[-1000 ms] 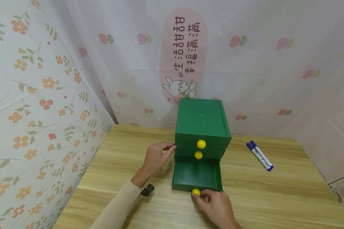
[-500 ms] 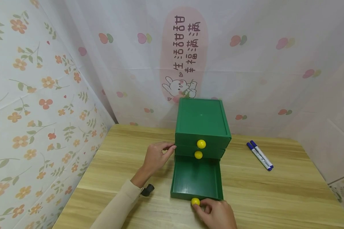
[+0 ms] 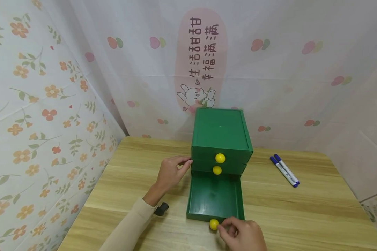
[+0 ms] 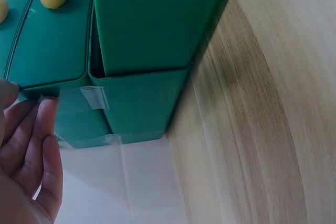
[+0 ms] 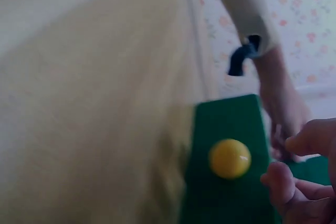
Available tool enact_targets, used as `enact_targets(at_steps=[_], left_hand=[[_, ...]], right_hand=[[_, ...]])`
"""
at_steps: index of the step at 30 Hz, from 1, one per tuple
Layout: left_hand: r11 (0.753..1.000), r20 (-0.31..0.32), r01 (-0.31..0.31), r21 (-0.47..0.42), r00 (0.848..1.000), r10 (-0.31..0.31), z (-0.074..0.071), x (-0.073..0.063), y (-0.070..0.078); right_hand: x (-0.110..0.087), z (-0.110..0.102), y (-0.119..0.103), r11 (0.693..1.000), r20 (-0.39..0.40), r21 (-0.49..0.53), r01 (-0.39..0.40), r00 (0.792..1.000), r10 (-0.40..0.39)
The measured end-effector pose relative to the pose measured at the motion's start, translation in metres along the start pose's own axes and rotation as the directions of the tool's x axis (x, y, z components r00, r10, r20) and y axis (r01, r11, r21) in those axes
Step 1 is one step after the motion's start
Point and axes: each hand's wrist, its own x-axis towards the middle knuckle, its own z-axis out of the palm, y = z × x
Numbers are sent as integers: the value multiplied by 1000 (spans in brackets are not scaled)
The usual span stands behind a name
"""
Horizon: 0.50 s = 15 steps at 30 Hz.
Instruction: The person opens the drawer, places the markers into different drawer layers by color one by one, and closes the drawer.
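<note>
A green drawer cabinet point(image 3: 221, 129) stands against the back curtain, with a round yellow knob on each of several stacked drawers. Its bottom drawer point(image 3: 215, 198) is pulled far out and nothing lies inside. My left hand point(image 3: 171, 172) holds the cabinet's left front edge at the middle drawer, thumb at the front corner and fingertips point(image 4: 48, 106) against the side. Just right of the bottom drawer's yellow knob point(image 3: 214, 224) is my right hand point(image 3: 245, 235). The right wrist view shows its thumb and fingers parted, off the knob point(image 5: 230, 158).
Two markers point(image 3: 285, 170) with blue caps lie side by side on the wooden table point(image 3: 317, 209), right of the cabinet. A floral curtain point(image 3: 47, 115) borders the table's left. A black strap piece point(image 3: 161, 209) sticks out at the left wrist.
The bottom drawer has slid farther out toward me, pulled by its knob. My right hand has since let go of that knob and shifted slightly right. My left hand has stayed put.
</note>
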Motion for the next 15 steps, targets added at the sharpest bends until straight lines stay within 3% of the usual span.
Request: enact_targets(at_steps=[3,9,15], left_hand=[[1000,-3,-1,2,1000,1,-1,0,0],[1000,-3,-5,9,1000,5,0,0,-2],[1000,-2,-11,7,1000,11,0,0,-3]], right_hand=[[7,-10,0,997,-111,-13,75,991,-76],[34,-30,17,984,-275,-67,165,945,-177],[69,-47,44,982,-388,-70,176,902,-189]])
